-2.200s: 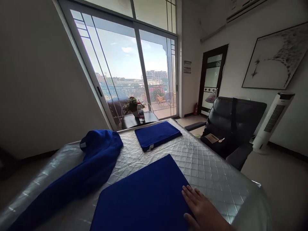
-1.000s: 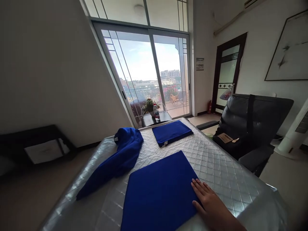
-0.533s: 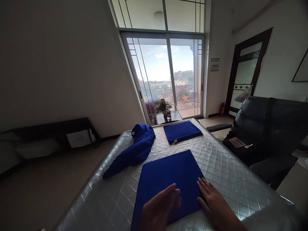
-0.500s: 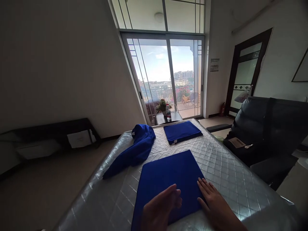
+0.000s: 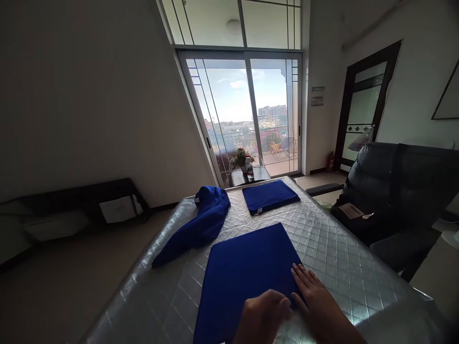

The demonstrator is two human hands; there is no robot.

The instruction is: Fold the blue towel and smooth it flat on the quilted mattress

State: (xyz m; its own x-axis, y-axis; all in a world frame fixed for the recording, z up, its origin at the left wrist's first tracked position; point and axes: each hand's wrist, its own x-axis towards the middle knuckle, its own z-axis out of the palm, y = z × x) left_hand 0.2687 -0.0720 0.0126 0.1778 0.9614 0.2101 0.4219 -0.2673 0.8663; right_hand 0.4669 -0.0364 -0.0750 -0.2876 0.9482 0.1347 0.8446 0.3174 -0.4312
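Note:
A folded blue cloth (image 5: 244,272) lies flat in front of me on the quilted, silvery-covered bed (image 5: 344,253). My right hand (image 5: 315,296) rests on its right edge with the fingers stretched out and flat. Over the near right part of the cloth is my left hand (image 5: 263,313), its fingers curled in and nothing visible in them; it is slightly blurred and hides the cloth's near corner. Farther back lies a second folded blue cloth (image 5: 270,195) with a small white label. A crumpled blue cloth (image 5: 201,224) is spread loosely to the left.
A black armchair (image 5: 409,191) stands close along the bed's right side. Beyond the far end is a small dark table (image 5: 254,177) with a potted plant (image 5: 240,157) and a bottle (image 5: 249,168), before a sliding glass door (image 5: 236,105). A low dark bench (image 5: 89,191) is against the left wall.
My left hand has moved to the right, toward my right hand, and its fingers have curled in more. My right hand stays at the cloth's edge. The view has shifted slightly.

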